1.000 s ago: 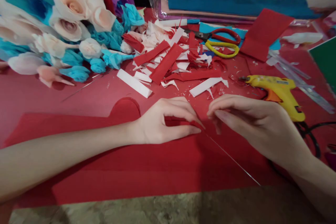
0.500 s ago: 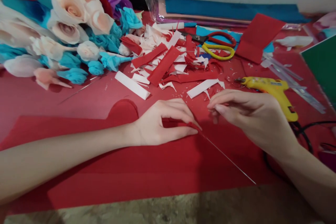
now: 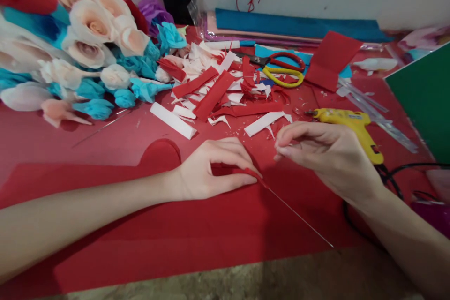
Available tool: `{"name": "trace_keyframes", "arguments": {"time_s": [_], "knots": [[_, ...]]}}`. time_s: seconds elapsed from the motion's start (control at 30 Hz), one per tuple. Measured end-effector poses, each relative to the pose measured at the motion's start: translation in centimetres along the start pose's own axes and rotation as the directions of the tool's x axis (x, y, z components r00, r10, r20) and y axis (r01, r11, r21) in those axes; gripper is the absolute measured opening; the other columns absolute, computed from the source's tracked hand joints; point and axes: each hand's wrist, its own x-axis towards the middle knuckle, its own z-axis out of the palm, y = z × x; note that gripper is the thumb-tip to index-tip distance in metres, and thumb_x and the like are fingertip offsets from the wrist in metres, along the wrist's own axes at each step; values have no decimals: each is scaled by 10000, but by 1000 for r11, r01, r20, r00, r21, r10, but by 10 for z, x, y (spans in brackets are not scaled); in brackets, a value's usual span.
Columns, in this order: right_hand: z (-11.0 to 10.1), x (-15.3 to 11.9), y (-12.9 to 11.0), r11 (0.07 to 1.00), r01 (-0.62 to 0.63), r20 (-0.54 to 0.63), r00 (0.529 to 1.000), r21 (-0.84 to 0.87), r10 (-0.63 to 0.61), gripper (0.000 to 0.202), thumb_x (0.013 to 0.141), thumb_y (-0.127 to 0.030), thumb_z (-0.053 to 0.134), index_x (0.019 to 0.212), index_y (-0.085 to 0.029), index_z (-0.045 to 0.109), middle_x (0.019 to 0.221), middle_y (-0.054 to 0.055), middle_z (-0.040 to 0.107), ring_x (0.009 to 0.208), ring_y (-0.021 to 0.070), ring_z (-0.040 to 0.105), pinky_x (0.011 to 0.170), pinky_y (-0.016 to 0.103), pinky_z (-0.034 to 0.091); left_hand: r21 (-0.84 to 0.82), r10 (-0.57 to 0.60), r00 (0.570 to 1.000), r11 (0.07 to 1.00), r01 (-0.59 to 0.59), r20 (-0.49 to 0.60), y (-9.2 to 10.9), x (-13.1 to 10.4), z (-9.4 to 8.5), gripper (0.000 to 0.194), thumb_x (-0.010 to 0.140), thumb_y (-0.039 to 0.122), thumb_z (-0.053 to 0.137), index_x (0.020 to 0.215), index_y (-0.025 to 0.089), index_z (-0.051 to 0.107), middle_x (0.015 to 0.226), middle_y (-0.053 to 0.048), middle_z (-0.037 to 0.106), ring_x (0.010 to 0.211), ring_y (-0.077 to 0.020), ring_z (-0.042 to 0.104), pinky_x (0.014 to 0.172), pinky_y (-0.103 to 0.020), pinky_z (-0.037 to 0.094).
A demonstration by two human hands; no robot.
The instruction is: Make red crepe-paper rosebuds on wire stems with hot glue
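My left hand pinches a small roll of red crepe paper between thumb and fingers. From the roll a thin wire stem runs down to the right. Most of the paper is hidden in the palm. Up and to the right, apart from the stem, my right hand has its thumb and fingertips pressed together; what they hold, if anything, is too small to make out. A large red crepe paper sheet lies beneath both hands, and a rounded red paper piece shows behind my left wrist.
A yellow glue gun lies beyond my right hand, its cord trailing nearby. Scissors rest beside red and white paper scraps. Paper flowers are heaped at the left. Clear glue sticks and a green board are at the right.
The whole view has shifted slightly, so things on the table sit a little lower and further left. My right fingertips have drawn closer together; my left hand keeps its pinch.
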Motion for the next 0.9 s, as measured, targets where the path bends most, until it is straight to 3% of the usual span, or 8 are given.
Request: {"name": "trace_keyframes", "arguments": {"time_s": [0.27,0.47,0.63,0.77,0.83,0.9], "knots": [[1,2,3,997,-59,-96,994,-54,54,44,691,-228,677,727,-217,700,675,4,672,603,106,624,548,165,517,17,1,1000,1000,-1,-1,1,0,-1,112,721,72,616,793,114,691,721,-89,672,695,-135,594,644,-241,492],[-5,6,0,998,-11,-219,975,55,23,88,723,-227,656,791,-180,683,731,29,679,632,151,649,592,263,564,16,-5,998,1000,6,-61,1,-1,0,106,728,83,612,788,126,688,723,-81,669,693,-135,588,648,-250,489],[-26,12,-9,979,175,-447,888,101,-113,87,776,-190,606,797,-245,670,792,-29,656,743,98,628,705,220,538,-12,-60,994,998,59,-96,0,-1,0,94,739,103,607,782,133,685,743,-70,659,693,-123,579,629,-225,477],[-36,15,-10,966,250,-519,818,-68,-248,124,788,-207,591,804,-305,665,824,-48,632,756,98,618,764,261,530,-27,-86,988,996,83,-128,-1,-1,0,94,736,114,612,780,154,686,743,-59,658,698,-129,579,635,-235,474],[-32,14,-7,967,210,-464,848,-146,-254,91,778,-234,601,808,-279,674,745,-26,641,642,113,621,638,266,548,-41,-104,981,994,99,-164,-1,-1,0,85,732,122,616,765,161,684,726,-51,654,691,-132,579,635,-240,473],[-25,12,-3,968,121,-346,918,-219,-193,102,755,-264,619,697,-211,685,569,-3,617,447,111,564,431,235,492,-74,-135,972,990,123,-195,-1,-1,0,73,734,130,613,740,160,680,694,-43,646,681,-133,579,630,-242,471]]}}
